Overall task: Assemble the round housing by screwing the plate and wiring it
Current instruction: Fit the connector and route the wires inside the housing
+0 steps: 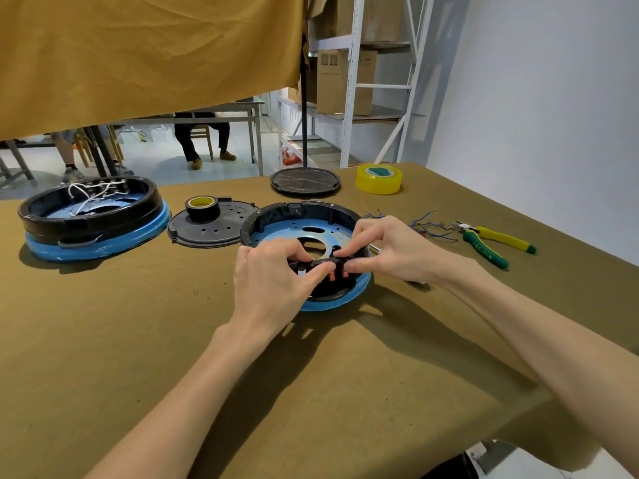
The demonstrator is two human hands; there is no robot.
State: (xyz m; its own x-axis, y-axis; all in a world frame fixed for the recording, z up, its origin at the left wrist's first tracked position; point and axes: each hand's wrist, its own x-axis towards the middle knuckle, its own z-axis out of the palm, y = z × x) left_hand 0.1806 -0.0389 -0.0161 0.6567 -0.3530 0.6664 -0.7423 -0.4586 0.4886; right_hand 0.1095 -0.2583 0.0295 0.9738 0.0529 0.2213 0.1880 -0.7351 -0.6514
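We see lettering on the green grip of the pliers (pixel 491 242) at the right, too blurred to read with any confidence. The cardboard boxes (pixel 340 81) on the shelf carry small printed marks, also unreadable. Centre table, the round housing (pixel 301 219) sits on the olive cloth (pixel 173 340), a black plastic ring wall around a blue perforated plate (pixel 287 233), with a glossy blue rim below. Our left hand (pixel 269 278) and right hand (pixel 387 248) both pinch a small black block with red tabs (pixel 332 267) at the housing's near edge, fingers curled tight on it. Loose blue wires (pixel 428 226) lie just right of the housing. To the left sit a flat black lid (pixel 207 233) with a roll of black tape (pixel 202 205) on it, and a second housing (pixel 93 216) holding white wires. A shiny yellow tape roll (pixel 379 179) sits farther back.
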